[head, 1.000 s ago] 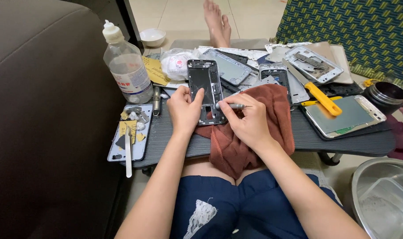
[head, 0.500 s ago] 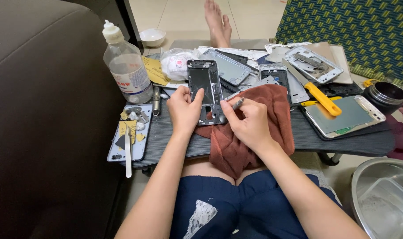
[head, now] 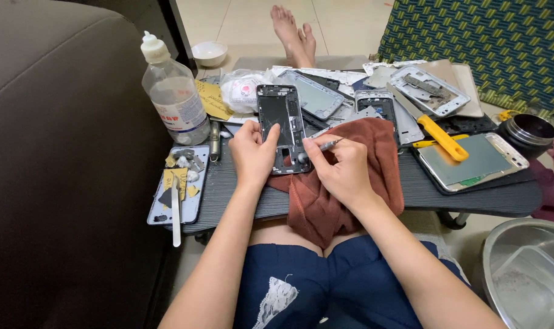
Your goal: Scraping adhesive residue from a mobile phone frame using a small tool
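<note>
An opened dark phone frame (head: 280,116) lies on a small dark lap table (head: 423,189), its lower end resting on a rust-brown cloth (head: 350,183). My left hand (head: 252,152) grips the frame's lower left edge, thumb on its inside. My right hand (head: 344,167) holds a thin metal tool (head: 321,146) like a pen, its tip pointing left to the frame's lower right part.
A clear plastic bottle (head: 173,97) stands at the table's left. A phone back panel with scraps and tweezers (head: 176,189) lies at the front left. Several phone frames (head: 429,91), a yellow-handled blade (head: 438,134), a silver panel (head: 472,159), a steel basin (head: 526,274).
My right hand has shifted the tool slightly, with the tip now closer to the frame's lower edge. My left hand has kept its hold on the frame.
</note>
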